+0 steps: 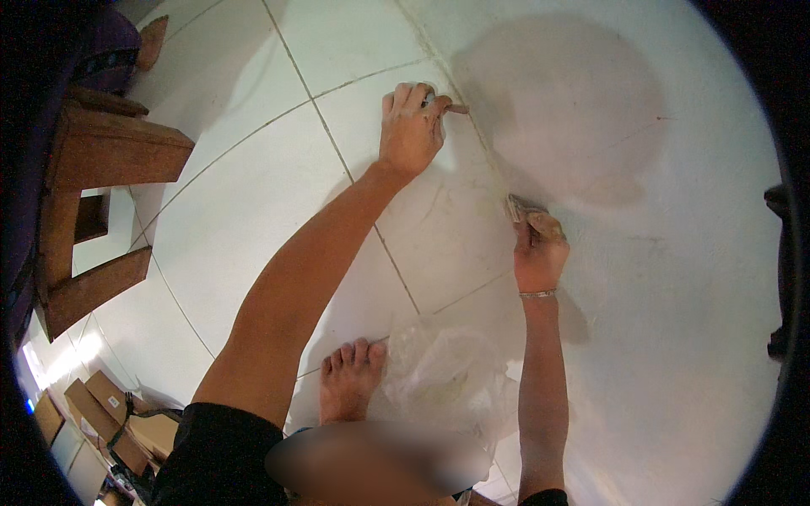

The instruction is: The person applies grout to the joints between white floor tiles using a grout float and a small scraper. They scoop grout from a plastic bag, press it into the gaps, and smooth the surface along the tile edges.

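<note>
My left hand (412, 126) is closed near the line where the tiled floor (245, 202) meets the pale wall (666, 278). A short brown stick-like piece (458, 109) juts from its fingers toward the wall. Something small and shiny shows between the knuckles, too little to name. Lower down along the same line, my right hand (542, 249), with a bracelet (538, 293) at the wrist, pinches a small greyish flat piece (521, 205) by the wall's foot. The fingers hide most of that piece, and I cannot tell its kind.
My bare foot (350, 371) rests beside a crumpled translucent plastic sheet or bag (439, 371). At the left stands a wooden stool or chair (118, 148), with another person's foot (152, 42) beyond it. Cardboard boxes (118, 413) and a black cable lie at the lower left.
</note>
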{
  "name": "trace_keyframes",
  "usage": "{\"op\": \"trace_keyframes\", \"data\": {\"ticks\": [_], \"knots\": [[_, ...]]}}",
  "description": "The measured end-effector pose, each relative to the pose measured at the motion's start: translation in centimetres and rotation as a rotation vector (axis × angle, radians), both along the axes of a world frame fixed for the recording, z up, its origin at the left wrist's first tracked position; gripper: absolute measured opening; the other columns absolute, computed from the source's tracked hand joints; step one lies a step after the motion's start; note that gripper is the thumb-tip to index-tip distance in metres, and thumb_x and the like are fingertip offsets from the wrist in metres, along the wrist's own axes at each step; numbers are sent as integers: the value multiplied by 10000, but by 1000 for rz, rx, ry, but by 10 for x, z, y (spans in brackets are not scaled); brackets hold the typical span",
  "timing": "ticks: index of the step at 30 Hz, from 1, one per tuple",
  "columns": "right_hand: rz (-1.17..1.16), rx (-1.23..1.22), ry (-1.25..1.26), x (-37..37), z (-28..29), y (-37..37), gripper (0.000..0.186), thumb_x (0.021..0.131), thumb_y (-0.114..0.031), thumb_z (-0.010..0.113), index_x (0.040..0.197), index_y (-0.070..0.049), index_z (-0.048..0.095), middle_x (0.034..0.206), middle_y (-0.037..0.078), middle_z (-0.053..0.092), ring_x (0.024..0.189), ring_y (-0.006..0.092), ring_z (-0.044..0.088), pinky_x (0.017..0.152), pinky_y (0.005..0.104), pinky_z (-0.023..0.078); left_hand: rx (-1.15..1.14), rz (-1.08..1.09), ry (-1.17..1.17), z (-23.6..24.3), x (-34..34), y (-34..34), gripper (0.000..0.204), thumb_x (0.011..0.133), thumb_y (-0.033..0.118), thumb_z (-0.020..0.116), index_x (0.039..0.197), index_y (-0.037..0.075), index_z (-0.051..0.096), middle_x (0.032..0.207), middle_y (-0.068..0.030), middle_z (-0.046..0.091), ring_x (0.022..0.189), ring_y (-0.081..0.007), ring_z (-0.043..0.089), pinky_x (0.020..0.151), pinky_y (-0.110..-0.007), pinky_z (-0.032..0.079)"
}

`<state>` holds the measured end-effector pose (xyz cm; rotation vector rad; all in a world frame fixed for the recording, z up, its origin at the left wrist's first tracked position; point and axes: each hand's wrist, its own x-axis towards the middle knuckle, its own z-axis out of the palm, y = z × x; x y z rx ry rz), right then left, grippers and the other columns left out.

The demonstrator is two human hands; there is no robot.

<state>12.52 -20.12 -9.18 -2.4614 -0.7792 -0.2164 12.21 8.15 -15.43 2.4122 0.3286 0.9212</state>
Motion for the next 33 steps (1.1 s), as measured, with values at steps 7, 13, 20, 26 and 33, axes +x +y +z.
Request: {"op": "trace_keyframes", "data": {"ticks": [7, 13, 20, 26, 33], "knots": [[41, -237, -9, -6, 11, -1, 69, 871, -9, 768, 924, 10, 727, 946, 144, 766, 826, 291, 751, 758, 363, 602, 10, 10, 28, 0, 0, -1, 276, 841, 38, 726, 1086, 154, 780, 1149, -63, 629, 1117, -280, 552, 965, -442, 429], [6, -204, -50, -13, 8, -4, 56, 884, 28, 755, 913, 40, 709, 925, 137, 767, 783, 260, 756, 755, 333, 610, -1, 0, 28, 0, 0, 0, 327, 840, 39, 715, 1144, 151, 760, 1147, -84, 641, 1120, -306, 569, 944, -468, 432], [-34, -77, 65, -7, -2, -7, 54, 921, 25, 746, 936, 50, 700, 923, 132, 766, 791, 206, 751, 770, 299, 619, -10, 7, 33, 1, 0, -1, 336, 829, 35, 717, 1135, 165, 769, 1145, -83, 647, 1117, -305, 574, 941, -466, 438], [-10, -66, -6, -3, -6, 9, 41, 900, 25, 749, 926, 26, 717, 895, 113, 763, 814, 206, 753, 755, 296, 606, 4, 7, 5, 0, 1, 0, 337, 826, 35, 721, 1127, 173, 776, 1145, -79, 643, 1114, -301, 572, 932, -464, 435], [-2, -29, 24, 6, 3, 22, 112, 832, -26, 758, 942, -34, 742, 926, 150, 762, 825, 373, 730, 755, 434, 586, 6, 7, 14, 0, 0, 0, 351, 816, 25, 722, 1128, 174, 777, 1117, -82, 636, 1103, -308, 567, 937, -464, 431]]}}
